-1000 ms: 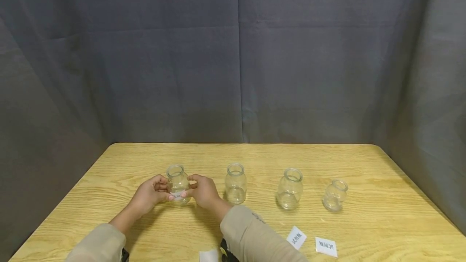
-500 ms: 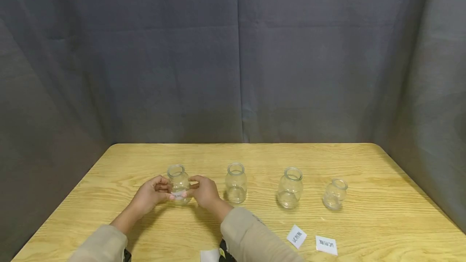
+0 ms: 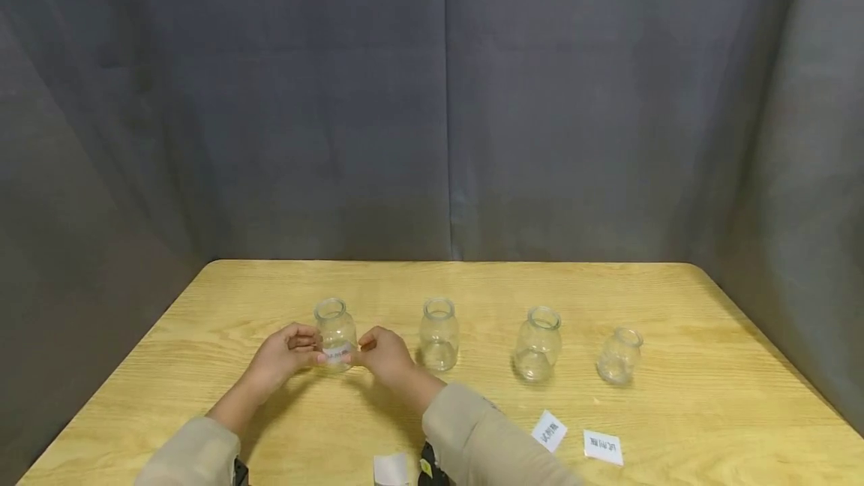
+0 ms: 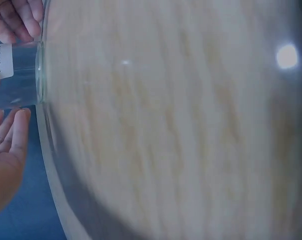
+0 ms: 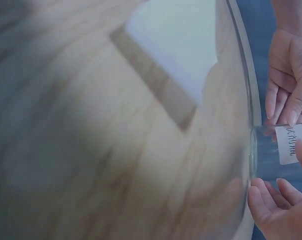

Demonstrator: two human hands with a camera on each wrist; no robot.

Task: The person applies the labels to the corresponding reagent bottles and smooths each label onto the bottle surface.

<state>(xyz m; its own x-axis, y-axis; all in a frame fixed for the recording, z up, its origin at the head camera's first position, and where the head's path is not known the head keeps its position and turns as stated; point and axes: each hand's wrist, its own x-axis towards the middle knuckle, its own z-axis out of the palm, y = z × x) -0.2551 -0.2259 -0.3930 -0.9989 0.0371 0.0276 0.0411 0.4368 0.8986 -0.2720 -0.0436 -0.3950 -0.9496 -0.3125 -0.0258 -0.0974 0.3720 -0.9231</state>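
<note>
At the left of the row stands a clear glass jar [image 3: 332, 332], upright between my two hands, with a white label [image 3: 337, 353] on its front. My left hand [image 3: 280, 362] holds it from the left, with fingers by its side and the thumb on the label's left end. From the right side, my right hand [image 3: 388, 358] holds it, thumb on the label's right end and index finger bent beside the glass. Dark characters on the label [image 5: 292, 143] show in the right wrist view. Some finger contacts are hard to see through the glass.
Three more glass jars stand to the right: one near the middle [image 3: 439, 336], another [image 3: 538, 345] beyond it, and a smaller one [image 3: 619, 357]. Two white labels [image 3: 550, 431] [image 3: 603, 447] lie in front. A white paper piece [image 3: 391, 469] lies at the wooden table's [image 3: 337, 433] near edge.
The jar with the label appears slightly further right. My right index finger has drawn a little away from the glass, and more of the label's writing shows. The view has shifted slightly.
</note>
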